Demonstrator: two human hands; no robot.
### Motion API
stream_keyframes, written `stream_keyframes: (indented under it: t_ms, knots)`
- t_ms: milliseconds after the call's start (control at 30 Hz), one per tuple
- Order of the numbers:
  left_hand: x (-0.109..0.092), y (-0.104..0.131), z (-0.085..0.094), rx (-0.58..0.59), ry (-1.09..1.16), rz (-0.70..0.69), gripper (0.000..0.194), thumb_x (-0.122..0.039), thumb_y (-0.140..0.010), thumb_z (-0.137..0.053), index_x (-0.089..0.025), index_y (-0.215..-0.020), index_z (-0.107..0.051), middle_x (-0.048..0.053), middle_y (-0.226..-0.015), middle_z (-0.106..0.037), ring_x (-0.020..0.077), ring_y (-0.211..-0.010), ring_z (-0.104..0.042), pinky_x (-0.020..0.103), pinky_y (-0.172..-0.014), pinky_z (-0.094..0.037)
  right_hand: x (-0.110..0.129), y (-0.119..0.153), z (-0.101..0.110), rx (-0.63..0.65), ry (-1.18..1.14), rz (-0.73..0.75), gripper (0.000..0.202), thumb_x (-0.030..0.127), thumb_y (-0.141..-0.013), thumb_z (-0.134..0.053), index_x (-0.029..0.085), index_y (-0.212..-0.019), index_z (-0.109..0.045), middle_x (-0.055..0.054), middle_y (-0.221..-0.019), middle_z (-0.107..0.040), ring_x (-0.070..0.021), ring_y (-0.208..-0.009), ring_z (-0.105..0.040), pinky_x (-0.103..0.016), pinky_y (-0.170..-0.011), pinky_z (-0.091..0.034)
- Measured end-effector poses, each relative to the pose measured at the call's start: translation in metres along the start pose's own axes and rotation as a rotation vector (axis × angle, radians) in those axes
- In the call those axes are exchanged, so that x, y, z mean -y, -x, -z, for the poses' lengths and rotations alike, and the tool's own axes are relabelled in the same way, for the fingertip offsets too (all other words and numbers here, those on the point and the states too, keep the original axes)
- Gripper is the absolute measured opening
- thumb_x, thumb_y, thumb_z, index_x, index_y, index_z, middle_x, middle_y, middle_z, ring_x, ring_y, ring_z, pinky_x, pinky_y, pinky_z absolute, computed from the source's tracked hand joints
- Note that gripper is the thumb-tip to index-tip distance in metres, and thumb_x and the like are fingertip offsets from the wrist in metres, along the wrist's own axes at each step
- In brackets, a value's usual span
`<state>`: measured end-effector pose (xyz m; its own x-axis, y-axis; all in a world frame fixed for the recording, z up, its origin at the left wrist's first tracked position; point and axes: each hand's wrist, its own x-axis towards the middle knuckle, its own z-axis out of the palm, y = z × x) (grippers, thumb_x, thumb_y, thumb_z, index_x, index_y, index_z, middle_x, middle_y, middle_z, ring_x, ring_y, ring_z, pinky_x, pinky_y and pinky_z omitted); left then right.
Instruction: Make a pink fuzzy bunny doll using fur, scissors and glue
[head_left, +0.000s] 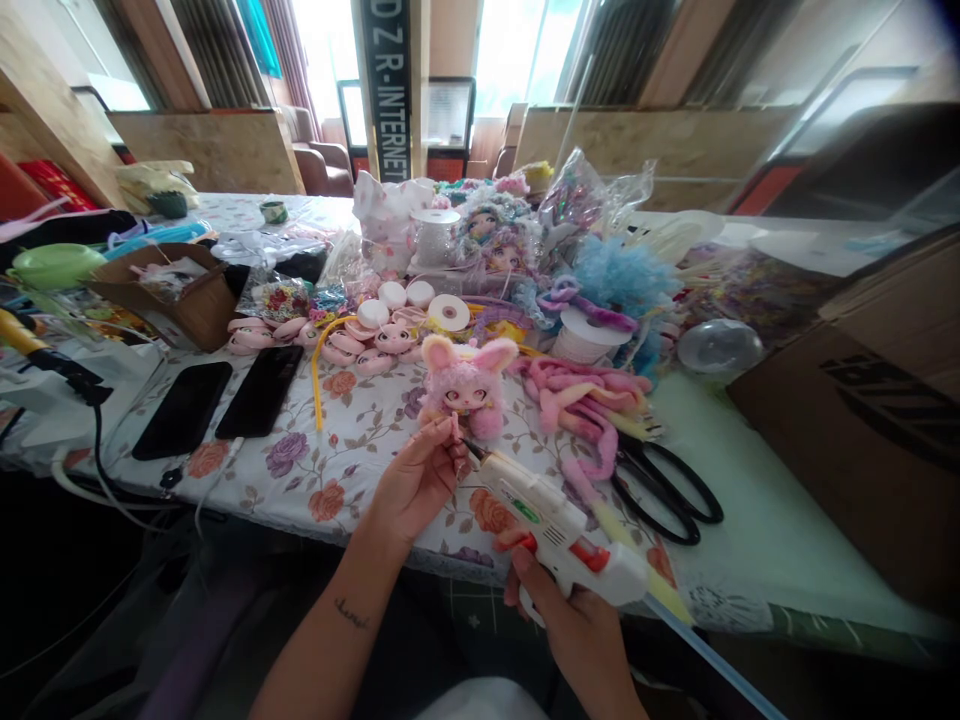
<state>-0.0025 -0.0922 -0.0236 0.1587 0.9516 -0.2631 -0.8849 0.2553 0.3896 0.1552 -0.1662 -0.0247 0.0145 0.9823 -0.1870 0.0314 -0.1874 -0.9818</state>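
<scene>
My right hand [559,605] is wrapped round the handle of a white hot glue gun [544,515] with an orange-red trigger. A long glue stick [709,650] trails from its back end. Its dark nozzle points at the fingertips of my left hand [424,470], which pinch a small pink piece [454,428] too small to name. Whether the nozzle touches that piece, I cannot tell. Just beyond my left fingers sits a fluffy pink doll [466,390] with long ears and a painted face. Pink and yellow fuzzy stems [577,400] lie to its right.
Black-handled scissors [667,490] lie at the right, near a large cardboard box [862,420]. Two phones [259,392] rest at the left beside a power strip [64,395]. Doll faces [394,338], ribbon spools [592,335] and bagged supplies crowd the table's back.
</scene>
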Motion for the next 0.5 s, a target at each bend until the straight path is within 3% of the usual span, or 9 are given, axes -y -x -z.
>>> stream_keyframes:
  t_ms: [500]
  knots:
    - [-0.002,0.000,0.000,0.036,0.057,-0.014,0.010,-0.013,-0.077,-0.069,-0.012,-0.080,-0.059,-0.001,-0.072,-0.057,0.0058,-0.060,-0.056,0.015,-0.055,-0.050,-0.013,-0.001,0.002,-0.027,0.035,-0.043,0.043,0.059,-0.072,-0.067,0.017,-0.073,-0.069,-0.002,-0.049,-0.056,-0.0156,-0.048,-0.049,-0.028,-0.047,-0.039]
